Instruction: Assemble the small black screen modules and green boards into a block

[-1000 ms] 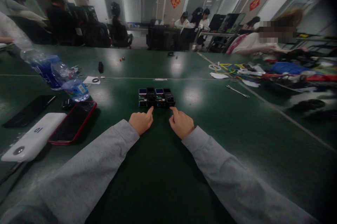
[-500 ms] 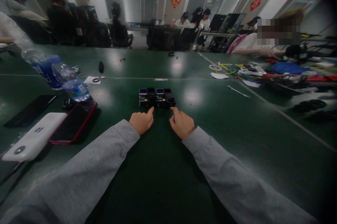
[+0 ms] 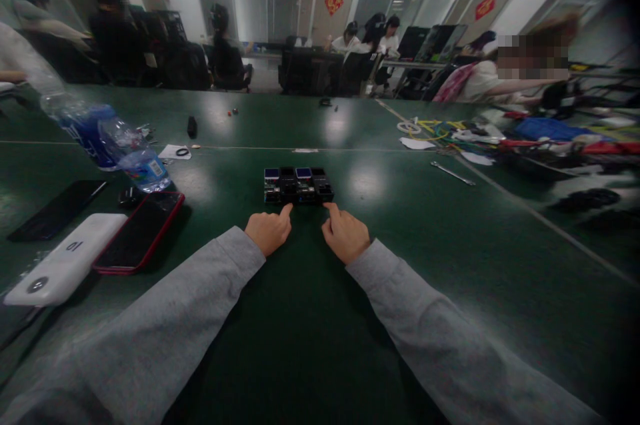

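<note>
A row of small black electronic modules (image 3: 299,186) lies on the green tabletop ahead of me, two of them with small bluish-white screens. My left hand (image 3: 269,230) stretches its index finger to the near edge of the row, at its middle. With its index finger likewise extended, my right hand (image 3: 346,235) points at the row's near right corner. The other fingers of both hands are curled, and neither hand holds anything. Whether the fingertips touch the modules I cannot tell.
On the left lie a red-cased phone (image 3: 143,232), a white power bank (image 3: 65,258), a dark phone (image 3: 57,210) and a plastic bottle (image 3: 150,168). A wrench (image 3: 453,174) rests to the right, near a pile of cables (image 3: 445,132). Several people sit beyond the table.
My hands and the modules have stayed in place. At the far right, a person has shifted slightly and stretched an arm out.
</note>
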`<move>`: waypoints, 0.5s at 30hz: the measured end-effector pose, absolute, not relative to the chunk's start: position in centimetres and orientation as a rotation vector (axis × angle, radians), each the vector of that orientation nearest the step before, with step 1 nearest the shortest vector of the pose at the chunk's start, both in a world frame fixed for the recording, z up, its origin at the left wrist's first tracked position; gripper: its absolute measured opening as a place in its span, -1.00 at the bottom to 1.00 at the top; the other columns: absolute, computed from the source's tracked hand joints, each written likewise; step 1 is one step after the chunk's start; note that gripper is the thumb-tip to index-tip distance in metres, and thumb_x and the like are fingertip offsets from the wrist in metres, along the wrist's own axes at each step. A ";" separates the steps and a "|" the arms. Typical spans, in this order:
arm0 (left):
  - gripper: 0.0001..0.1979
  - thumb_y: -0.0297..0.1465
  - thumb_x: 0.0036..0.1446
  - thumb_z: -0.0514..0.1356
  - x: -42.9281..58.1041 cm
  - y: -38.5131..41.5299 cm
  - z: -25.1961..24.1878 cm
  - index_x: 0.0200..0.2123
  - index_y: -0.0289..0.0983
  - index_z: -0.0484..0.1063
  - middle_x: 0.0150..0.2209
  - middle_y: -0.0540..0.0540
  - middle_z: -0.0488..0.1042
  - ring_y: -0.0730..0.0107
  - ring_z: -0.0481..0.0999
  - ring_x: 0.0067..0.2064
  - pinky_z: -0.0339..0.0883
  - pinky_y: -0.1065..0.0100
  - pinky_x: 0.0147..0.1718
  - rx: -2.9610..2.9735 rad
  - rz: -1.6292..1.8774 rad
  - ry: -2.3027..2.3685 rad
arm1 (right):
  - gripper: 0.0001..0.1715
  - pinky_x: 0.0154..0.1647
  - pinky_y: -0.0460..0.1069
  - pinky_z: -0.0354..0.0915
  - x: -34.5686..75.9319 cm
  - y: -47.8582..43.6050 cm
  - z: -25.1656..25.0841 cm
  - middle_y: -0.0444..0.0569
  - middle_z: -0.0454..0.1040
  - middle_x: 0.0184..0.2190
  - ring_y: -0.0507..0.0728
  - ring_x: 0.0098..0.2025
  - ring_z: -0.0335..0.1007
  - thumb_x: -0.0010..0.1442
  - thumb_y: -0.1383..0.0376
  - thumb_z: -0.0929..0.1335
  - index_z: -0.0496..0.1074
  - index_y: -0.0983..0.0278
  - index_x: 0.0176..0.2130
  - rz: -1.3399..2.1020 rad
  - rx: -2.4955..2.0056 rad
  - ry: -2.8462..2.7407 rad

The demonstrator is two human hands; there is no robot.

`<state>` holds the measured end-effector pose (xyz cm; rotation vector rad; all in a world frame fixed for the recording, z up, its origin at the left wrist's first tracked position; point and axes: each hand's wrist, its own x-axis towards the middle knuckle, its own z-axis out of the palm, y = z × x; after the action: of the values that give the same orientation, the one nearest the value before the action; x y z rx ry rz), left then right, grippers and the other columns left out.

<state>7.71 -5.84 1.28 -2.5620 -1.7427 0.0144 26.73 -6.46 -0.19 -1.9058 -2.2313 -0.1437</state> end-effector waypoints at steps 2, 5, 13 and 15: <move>-0.51 -0.26 0.32 -0.20 7.7 -5.9 1.3 0.26 -0.24 0.07 -0.40 -0.17 0.55 0.19 0.56 -0.38 0.31 0.30 -0.43 -2.550 0.015 -1.750 | -0.59 -0.30 -0.05 0.22 26.7 -6.4 -0.2 0.01 0.46 -0.29 0.13 -0.23 0.40 0.23 0.37 0.19 0.21 0.32 0.08 -0.150 -1.902 -2.228; -0.51 -0.26 0.32 -0.19 7.7 -5.9 1.3 0.26 -0.25 0.06 -0.42 -0.16 0.54 0.20 0.56 -0.39 0.30 0.31 -0.44 -2.555 0.018 -1.740 | -0.59 -0.29 -0.05 0.21 26.7 -6.5 -0.3 0.01 0.46 -0.28 0.13 -0.22 0.40 0.23 0.37 0.18 0.20 0.32 0.09 -0.149 -1.902 -2.227; -0.50 -0.25 0.32 -0.21 7.7 -5.8 1.3 0.25 -0.26 0.07 -0.44 -0.15 0.53 0.22 0.54 -0.43 0.29 0.32 -0.47 -2.578 0.011 -1.722 | -0.57 -0.33 -0.05 0.21 26.8 -6.4 -0.3 -0.01 0.46 -0.30 0.12 -0.25 0.41 0.22 0.37 0.19 0.20 0.31 0.09 -0.169 -1.898 -2.221; -0.51 -0.25 0.32 -0.20 7.7 -5.8 1.3 0.26 -0.26 0.07 -0.43 -0.16 0.54 0.22 0.55 -0.42 0.30 0.31 -0.45 -2.573 0.009 -1.734 | -0.57 -0.32 -0.05 0.21 26.8 -6.4 -0.4 0.00 0.46 -0.29 0.12 -0.24 0.41 0.22 0.37 0.18 0.20 0.31 0.09 -0.170 -1.901 -2.220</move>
<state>7.69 -5.84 1.31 -2.5734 -1.7335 0.0085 26.78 -6.40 -0.35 -1.9005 -2.2201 -0.1695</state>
